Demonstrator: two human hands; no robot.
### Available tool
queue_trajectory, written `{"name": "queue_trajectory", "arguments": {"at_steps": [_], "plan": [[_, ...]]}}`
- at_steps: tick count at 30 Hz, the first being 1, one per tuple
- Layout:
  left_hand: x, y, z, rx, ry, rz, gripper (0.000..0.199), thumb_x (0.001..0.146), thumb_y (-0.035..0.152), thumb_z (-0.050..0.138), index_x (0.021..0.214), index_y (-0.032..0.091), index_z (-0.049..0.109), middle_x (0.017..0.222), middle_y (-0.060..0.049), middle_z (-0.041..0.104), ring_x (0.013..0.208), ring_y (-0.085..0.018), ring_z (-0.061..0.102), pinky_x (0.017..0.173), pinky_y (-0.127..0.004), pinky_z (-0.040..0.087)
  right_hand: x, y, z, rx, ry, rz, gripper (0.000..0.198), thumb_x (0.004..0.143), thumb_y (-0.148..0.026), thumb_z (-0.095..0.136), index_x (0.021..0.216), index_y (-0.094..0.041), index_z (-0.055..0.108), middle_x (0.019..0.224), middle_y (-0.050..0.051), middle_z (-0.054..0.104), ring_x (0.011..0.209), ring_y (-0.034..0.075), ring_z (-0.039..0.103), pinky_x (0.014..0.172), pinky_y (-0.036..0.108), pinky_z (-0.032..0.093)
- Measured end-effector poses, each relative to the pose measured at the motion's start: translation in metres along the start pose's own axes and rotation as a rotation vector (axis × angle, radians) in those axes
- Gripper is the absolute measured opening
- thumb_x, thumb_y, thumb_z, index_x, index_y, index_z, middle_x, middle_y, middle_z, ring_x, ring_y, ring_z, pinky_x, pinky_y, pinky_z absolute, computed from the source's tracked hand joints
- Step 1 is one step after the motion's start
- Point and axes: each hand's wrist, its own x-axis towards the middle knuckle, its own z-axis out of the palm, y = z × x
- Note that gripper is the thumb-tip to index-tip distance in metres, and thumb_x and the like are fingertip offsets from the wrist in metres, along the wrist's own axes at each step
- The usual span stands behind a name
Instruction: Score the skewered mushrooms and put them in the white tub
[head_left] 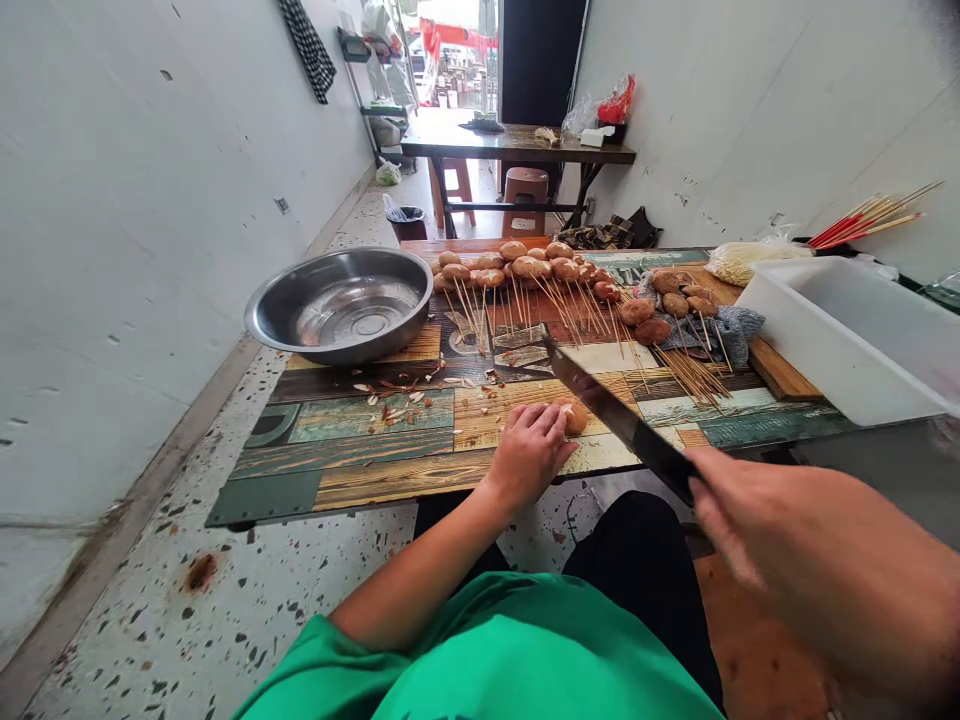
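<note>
Near the table's front edge, my left hand [529,448] is closed around a brown mushroom cap [576,416] and presses it to the wood. Part of the cap is hidden by the fingers. My right hand [780,520] grips a knife [626,420] with a long dark blade. The blade slants up and left over the table, just right of the mushroom, and its tip points toward the skewers. Behind it lie many skewered mushrooms [531,267], some with pale cuts on top. Several more mushrooms [654,331] rest on a grey cloth [739,325] to the right.
A steel basin [341,300] stands at the table's left. White and brown trimmings [397,405] are scattered before it. Bare skewers [694,378] lie beside the cloth. At right are a wooden board [784,368], a white plastic tub [847,340] and red-ended sticks [862,222].
</note>
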Motion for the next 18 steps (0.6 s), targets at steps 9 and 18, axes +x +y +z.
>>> {"name": "queue_trajectory", "arguments": {"at_steps": [9,18], "plan": [[0.002,0.002,-0.005,0.044,0.007,0.035,0.034,0.099,0.037,0.063,0.123,0.013,0.064,0.123,-0.014,0.071,0.114,-0.029,0.065,0.098,-0.046,0.052,0.009,0.053,0.007,0.979,-0.506,0.305,0.042,0.08,-0.066,0.045,0.069,-0.026,0.045,0.056,-0.001,0.059,0.037,0.014,0.055,0.04,0.025,0.041],[0.002,0.003,-0.006,0.041,-0.011,0.026,0.033,0.1,0.037,0.06,0.122,0.012,0.065,0.126,-0.014,0.071,0.116,-0.029,0.065,0.101,-0.046,0.051,0.006,0.072,0.036,1.14,-0.532,0.378,0.04,0.082,-0.063,0.046,0.071,-0.025,0.051,0.055,-0.001,0.062,0.033,0.011,0.053,0.038,0.022,0.035]]}}
